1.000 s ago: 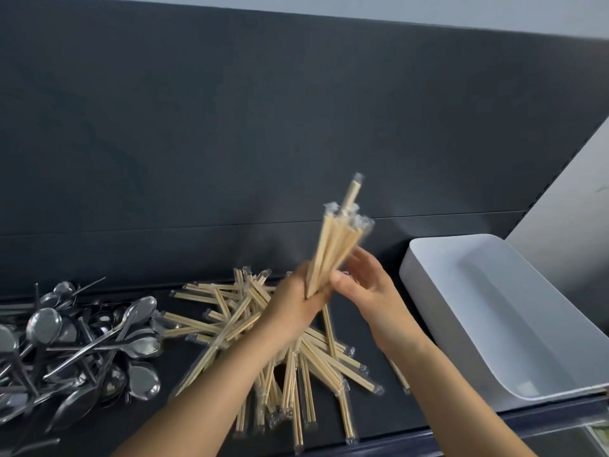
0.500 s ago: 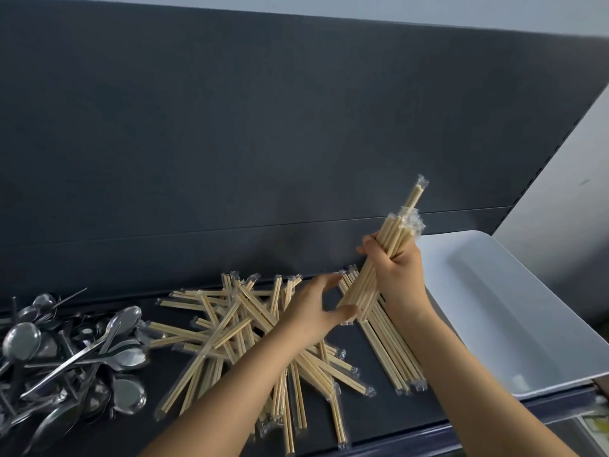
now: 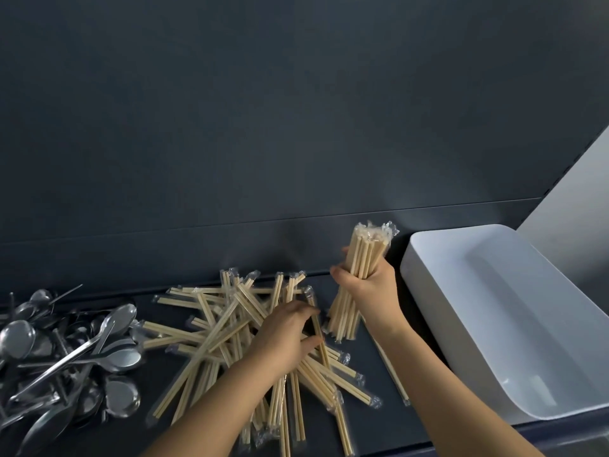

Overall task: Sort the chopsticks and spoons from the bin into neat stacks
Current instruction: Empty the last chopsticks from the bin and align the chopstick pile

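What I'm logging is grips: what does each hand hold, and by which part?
Right hand grips a bundle of wrapped chopsticks around its middle; left hand seems to pinch one wrapped pair nearer its far end.

Dark slate back panel (image 3: 263,110) with horizontal seam, dark shelf surface (image 3: 389,430), pale wall (image 3: 576,199) at right
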A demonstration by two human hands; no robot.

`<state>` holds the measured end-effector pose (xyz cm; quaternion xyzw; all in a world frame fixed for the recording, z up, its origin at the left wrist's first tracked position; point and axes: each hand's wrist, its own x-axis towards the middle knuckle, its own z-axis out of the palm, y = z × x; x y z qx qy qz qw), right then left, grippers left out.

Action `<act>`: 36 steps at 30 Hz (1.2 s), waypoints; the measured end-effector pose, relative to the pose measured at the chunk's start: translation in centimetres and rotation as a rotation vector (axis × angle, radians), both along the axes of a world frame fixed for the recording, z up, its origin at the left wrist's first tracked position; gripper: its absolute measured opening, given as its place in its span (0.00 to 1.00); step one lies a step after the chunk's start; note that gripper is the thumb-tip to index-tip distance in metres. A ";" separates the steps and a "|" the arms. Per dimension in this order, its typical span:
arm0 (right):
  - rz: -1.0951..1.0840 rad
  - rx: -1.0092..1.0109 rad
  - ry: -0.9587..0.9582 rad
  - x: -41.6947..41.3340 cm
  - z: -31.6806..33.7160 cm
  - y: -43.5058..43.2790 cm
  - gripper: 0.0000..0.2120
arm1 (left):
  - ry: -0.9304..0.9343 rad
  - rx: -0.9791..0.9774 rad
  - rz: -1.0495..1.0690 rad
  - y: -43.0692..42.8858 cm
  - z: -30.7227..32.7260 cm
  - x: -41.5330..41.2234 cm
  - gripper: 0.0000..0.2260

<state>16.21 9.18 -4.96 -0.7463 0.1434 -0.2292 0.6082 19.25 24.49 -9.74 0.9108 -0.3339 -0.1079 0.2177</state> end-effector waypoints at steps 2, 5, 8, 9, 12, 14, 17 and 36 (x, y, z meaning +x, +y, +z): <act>0.021 -0.009 0.026 -0.1 -0.7 -0.2 0.09 | -0.003 -0.053 0.023 -0.1 0.3 0.0 0.22; 0.036 -0.004 0.053 0.0 -1.5 -0.4 0.07 | -0.058 -0.225 0.108 -0.6 2.5 0.4 0.21; 0.064 0.027 0.044 0.1 -1.9 -0.6 0.04 | -0.106 -0.435 0.123 -1.4 6.0 1.0 0.20; 0.082 0.033 0.039 0.1 -1.9 -0.6 0.04 | -0.100 -0.486 0.110 -1.6 7.2 1.0 0.21; 0.151 0.027 0.047 0.2 -2.1 -0.7 0.06 | -0.040 -0.539 0.052 -2.5 9.4 1.3 0.25; 0.198 0.004 0.054 0.1 -1.9 -0.5 0.06 | 0.003 -0.546 0.011 -3.3 10.2 1.2 0.33; 0.278 -0.087 0.080 -0.2 -1.0 0.1 0.12 | 0.032 -0.471 -0.007 -4.3 11.1 1.0 0.39; 0.212 -0.701 0.477 -5.3 -0.4 -2.2 0.11 | 0.066 -0.597 0.298 -3.7 8.1 4.1 0.12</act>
